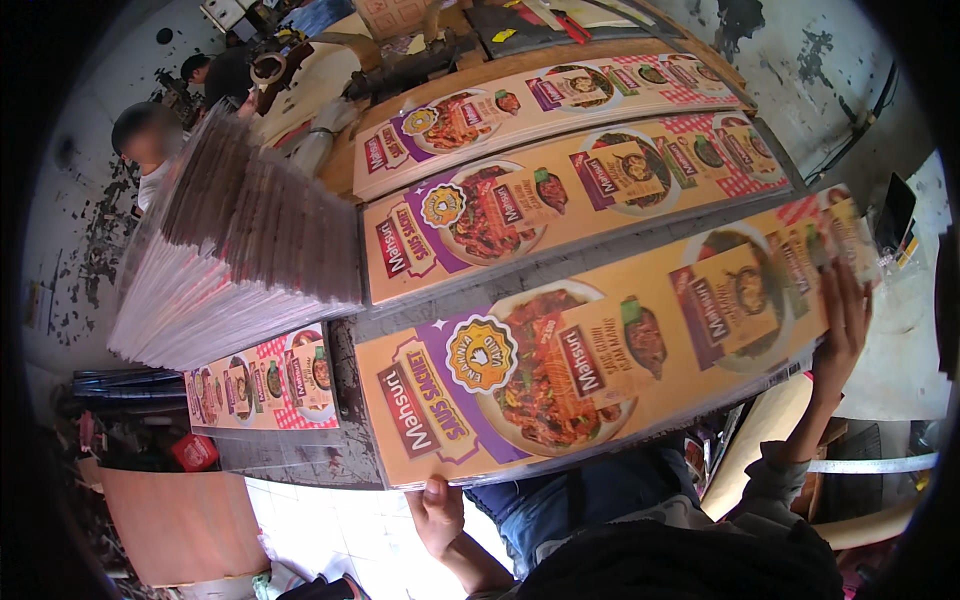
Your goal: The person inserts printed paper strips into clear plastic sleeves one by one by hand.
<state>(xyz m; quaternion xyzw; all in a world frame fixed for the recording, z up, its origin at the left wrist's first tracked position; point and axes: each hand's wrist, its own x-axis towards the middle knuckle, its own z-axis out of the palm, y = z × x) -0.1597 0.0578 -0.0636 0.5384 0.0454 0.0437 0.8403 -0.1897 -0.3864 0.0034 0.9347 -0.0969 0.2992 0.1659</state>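
A long orange printed sheet (640, 330) with food pictures lies nearest me, slanting across the dark worktable, its edges shiny like transparent film. Whether it is a single sheet or a pile, I cannot tell. My left hand (437, 515) pinches its near left edge, thumb on top and the other fingers mostly hidden below. At its right end, my right hand (842, 315) grips the edge with fingers laid over the print; that end is slightly blurred. Just beyond lies a matching printed sheet (540, 215), and farther back a thick pile of the same printed sheets (480, 125).
A tall, fanned stack of film-covered sheets (240, 240) rises at the left of the worktable (300, 458). Part of another printed sheet (265, 385) shows below it. A metal clamp-like fitting (415, 65) and a red-handled tool (572, 27) are at the back. Another person (150, 150) is at far left.
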